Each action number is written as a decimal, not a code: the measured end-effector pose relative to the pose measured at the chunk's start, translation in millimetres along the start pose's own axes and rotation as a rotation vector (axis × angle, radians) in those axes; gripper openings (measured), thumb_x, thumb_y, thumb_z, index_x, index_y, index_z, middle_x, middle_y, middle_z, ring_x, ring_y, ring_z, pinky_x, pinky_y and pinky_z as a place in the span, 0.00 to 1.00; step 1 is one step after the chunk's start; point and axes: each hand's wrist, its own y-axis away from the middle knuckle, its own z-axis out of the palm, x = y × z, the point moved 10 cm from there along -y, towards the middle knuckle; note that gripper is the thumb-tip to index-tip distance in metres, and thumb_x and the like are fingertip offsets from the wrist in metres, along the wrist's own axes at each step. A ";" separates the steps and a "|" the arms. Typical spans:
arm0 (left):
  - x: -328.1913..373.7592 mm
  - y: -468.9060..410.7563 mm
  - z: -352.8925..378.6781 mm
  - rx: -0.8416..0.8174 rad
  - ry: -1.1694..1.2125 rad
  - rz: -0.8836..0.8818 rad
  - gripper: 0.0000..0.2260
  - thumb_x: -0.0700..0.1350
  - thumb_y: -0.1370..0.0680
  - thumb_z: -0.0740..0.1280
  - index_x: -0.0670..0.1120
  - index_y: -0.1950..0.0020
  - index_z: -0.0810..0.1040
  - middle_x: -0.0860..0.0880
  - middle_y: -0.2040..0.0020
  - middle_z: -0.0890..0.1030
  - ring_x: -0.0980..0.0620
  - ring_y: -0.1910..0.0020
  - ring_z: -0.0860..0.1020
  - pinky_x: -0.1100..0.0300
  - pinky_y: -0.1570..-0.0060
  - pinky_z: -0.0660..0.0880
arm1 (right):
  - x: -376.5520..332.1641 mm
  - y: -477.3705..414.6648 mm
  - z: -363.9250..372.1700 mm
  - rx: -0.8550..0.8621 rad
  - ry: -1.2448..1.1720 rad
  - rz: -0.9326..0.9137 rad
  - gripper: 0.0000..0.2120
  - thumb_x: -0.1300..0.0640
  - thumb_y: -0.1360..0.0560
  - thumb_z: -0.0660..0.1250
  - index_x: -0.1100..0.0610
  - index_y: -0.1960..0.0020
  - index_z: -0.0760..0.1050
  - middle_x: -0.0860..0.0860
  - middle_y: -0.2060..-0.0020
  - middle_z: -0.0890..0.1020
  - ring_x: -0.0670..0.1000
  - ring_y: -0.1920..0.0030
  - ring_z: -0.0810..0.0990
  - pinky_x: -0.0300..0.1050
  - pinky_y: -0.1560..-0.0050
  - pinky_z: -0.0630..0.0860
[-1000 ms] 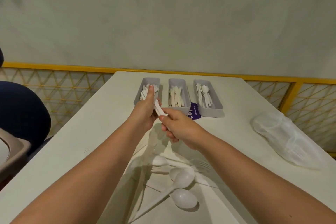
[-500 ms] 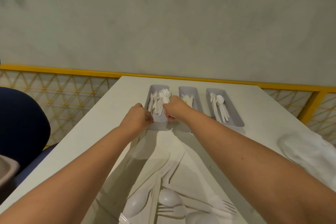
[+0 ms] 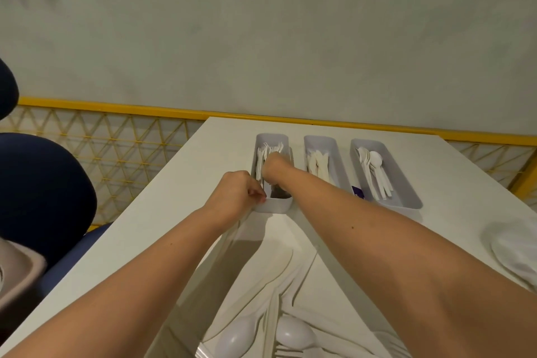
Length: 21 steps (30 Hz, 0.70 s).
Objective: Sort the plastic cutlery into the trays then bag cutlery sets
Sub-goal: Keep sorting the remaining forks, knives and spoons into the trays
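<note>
Head view is showing the left hand (image 3: 236, 192) gripping the fork tray (image 3: 275, 207) corner, and the right hand (image 3: 274, 165) covering forks (image 3: 261, 154) pointing away, its fingers hidden.

Reaches out over the table (image 3: 162, 221) with both bare forearms, from the near edge toward the far one, converging. Curls the left hand (image 3: 236, 193) into a fist, knuckles up, thumb tip pressed against the forefinger, apparently pinching the near left corner of the left tray (image 3: 274, 207). Holds that wrist straight and low. Stretches the right arm farther, angled slightly leftward, elbow nearly straight. Dips the right hand (image 3: 274, 167) down into the same tray, back of the hand toward the camera, wrist bent down, with fingers hidden behind it and their grip not to be made out.
</note>
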 end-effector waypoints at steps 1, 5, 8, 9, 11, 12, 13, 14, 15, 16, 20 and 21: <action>-0.6 0.4 0.1 -0.001 0.001 0.000 0.08 0.36 0.26 0.68 0.42 0.50 0.85 0.43 0.53 0.82 0.53 0.59 0.74 0.72 0.61 0.62 | -2.9 0.7 0.9 -0.009 0.026 -0.025 0.23 0.60 0.20 0.57 0.63 0.27 0.59 0.58 0.29 0.66 0.57 0.29 0.66 0.44 0.32 0.65; -1.5 2.9 -0.2 0.006 -0.019 -0.005 0.08 0.37 0.26 0.69 0.43 0.50 0.84 0.43 0.51 0.80 0.49 0.55 0.77 0.72 0.59 0.63 | -4.7 17.7 -14.6 0.033 -0.066 -0.117 0.20 0.61 0.22 0.57 0.65 0.31 0.66 0.63 0.33 0.69 0.61 0.34 0.70 0.49 0.38 0.69; 0.8 8.2 -3.4 0.028 -0.049 -0.011 0.09 0.40 0.26 0.70 0.43 0.47 0.83 0.44 0.49 0.76 0.49 0.56 0.74 0.66 0.55 0.67 | -1.2 39.3 -29.3 0.056 -0.082 -0.183 0.18 0.64 0.21 0.56 0.64 0.32 0.68 0.61 0.35 0.73 0.59 0.36 0.73 0.47 0.39 0.70; 2.2 10.9 -5.4 0.038 -0.041 -0.015 0.09 0.40 0.27 0.70 0.44 0.47 0.82 0.44 0.49 0.74 0.50 0.56 0.73 0.65 0.54 0.68 | -0.7 49.7 -31.7 0.043 -0.068 -0.200 0.18 0.63 0.21 0.56 0.62 0.31 0.67 0.58 0.35 0.73 0.57 0.36 0.73 0.45 0.38 0.71; 6.3 16.8 -10.0 0.052 -0.030 -0.021 0.09 0.41 0.27 0.71 0.45 0.47 0.80 0.45 0.48 0.73 0.48 0.54 0.73 0.62 0.51 0.71 | -2.3 69.2 -35.9 0.032 -0.064 -0.265 0.18 0.61 0.21 0.59 0.58 0.31 0.69 0.55 0.36 0.74 0.54 0.38 0.75 0.43 0.40 0.72; 8.5 21.3 -10.7 0.038 -0.035 -0.031 0.09 0.42 0.27 0.71 0.45 0.47 0.79 0.45 0.47 0.72 0.48 0.53 0.74 0.62 0.51 0.71 | -2.2 79.7 -35.6 0.020 -0.080 -0.304 0.17 0.60 0.22 0.61 0.57 0.33 0.71 0.54 0.37 0.76 0.54 0.40 0.76 0.42 0.42 0.73; 9.2 23.5 -9.8 0.001 -0.049 -0.048 0.10 0.43 0.27 0.71 0.45 0.46 0.78 0.46 0.48 0.72 0.48 0.52 0.73 0.62 0.52 0.70 | -3.2 90.2 -36.4 0.013 -0.090 -0.347 0.16 0.60 0.23 0.63 0.57 0.35 0.73 0.53 0.40 0.77 0.53 0.44 0.76 0.42 0.46 0.73; 10.0 26.9 -6.8 -0.060 -0.078 -0.063 0.10 0.44 0.27 0.71 0.46 0.46 0.78 0.48 0.49 0.71 0.49 0.53 0.72 0.62 0.53 0.69 | -1.7 101.6 -35.7 0.004 -0.089 -0.385 0.15 0.59 0.23 0.65 0.57 0.37 0.75 0.52 0.43 0.78 0.51 0.48 0.76 0.40 0.49 0.72; 11.1 31.2 -2.5 -0.136 -0.114 -0.070 0.10 0.45 0.27 0.71 0.46 0.46 0.78 0.49 0.50 0.71 0.50 0.54 0.71 0.63 0.55 0.67 | 0.6 111.1 -32.0 -0.020 -0.075 -0.418 0.13 0.59 0.24 0.66 0.56 0.39 0.77 0.51 0.48 0.78 0.49 0.51 0.74 0.38 0.53 0.71; 12.2 36.0 1.5 -0.208 -0.137 -0.069 0.09 0.46 0.27 0.71 0.46 0.48 0.78 0.49 0.51 0.72 0.51 0.54 0.71 0.63 0.57 0.67 | 3.8 118.6 -26.5 -0.052 -0.053 -0.451 0.12 0.59 0.25 0.67 0.56 0.41 0.78 0.48 0.52 0.77 0.48 0.53 0.73 0.37 0.56 0.70; 16.0 63.8 7.0 -0.390 -0.117 -0.064 0.04 0.46 0.27 0.71 0.49 0.58 0.77 0.53 0.60 0.75 0.54 0.60 0.72 0.67 0.66 0.66 | 20.1 147.4 6.7 -0.225 0.011 -0.543 0.09 0.58 0.27 0.71 0.53 0.47 0.81 0.43 0.63 0.75 0.46 0.60 0.75 0.36 0.60 0.71; 16.8 72.0 9.5 -0.456 -0.127 -0.063 0.04 0.46 0.28 0.71 0.49 0.59 0.77 0.54 0.62 0.75 0.55 0.62 0.72 0.68 0.67 0.67 | 24.6 153.0 16.4 -0.264 0.039 -0.558 0.10 0.57 0.28 0.72 0.51 0.47 0.81 0.42 0.62 0.75 0.45 0.59 0.75 0.37 0.58 0.71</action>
